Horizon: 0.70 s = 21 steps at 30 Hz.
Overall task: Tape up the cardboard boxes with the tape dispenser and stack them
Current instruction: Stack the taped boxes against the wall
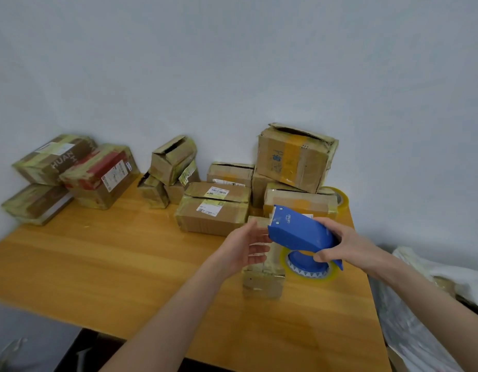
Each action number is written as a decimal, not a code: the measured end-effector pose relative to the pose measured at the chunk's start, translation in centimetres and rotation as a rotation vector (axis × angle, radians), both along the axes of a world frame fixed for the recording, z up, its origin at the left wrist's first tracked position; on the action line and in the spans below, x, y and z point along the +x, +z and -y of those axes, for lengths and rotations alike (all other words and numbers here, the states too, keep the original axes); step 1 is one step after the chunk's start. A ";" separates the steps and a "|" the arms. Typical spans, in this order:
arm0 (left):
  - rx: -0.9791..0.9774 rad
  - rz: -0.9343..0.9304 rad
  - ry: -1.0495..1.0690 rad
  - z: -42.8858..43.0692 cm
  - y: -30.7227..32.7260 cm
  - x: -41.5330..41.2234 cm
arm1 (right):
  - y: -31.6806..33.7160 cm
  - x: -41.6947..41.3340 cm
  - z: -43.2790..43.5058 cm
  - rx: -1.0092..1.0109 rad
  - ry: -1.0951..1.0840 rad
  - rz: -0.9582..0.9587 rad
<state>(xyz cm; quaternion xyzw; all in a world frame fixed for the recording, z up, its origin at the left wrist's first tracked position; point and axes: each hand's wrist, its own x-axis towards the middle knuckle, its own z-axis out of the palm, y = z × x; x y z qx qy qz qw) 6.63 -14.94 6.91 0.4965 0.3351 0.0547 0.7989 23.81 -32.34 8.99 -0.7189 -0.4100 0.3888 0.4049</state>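
Right hand fingers grip tape dispenser, half hiding small box; left hand fingers spread

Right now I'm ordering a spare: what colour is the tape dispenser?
Blue. The tape dispenser shows best in the head view.

The small box near the tabletop's right edge is half hidden behind the left hand and tape dispenser. A spare tape roll peeks from behind the far-right boxes. The labels are too small to read.
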 end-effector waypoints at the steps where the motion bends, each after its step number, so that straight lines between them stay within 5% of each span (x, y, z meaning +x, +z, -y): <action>1: -0.030 -0.012 -0.002 -0.1 0.0 -0.1 | 0.0 0.1 0.0 -0.001 0.012 0.020; 11: 0.282 -0.256 0.067 0.0 -1.4 -0.6 | 0.0 -0.9 -0.4 -0.079 0.160 0.315; 21: 0.430 -0.306 0.083 0.5 -1.5 -1.7 | -0.4 -1.7 -0.3 -0.149 0.227 0.516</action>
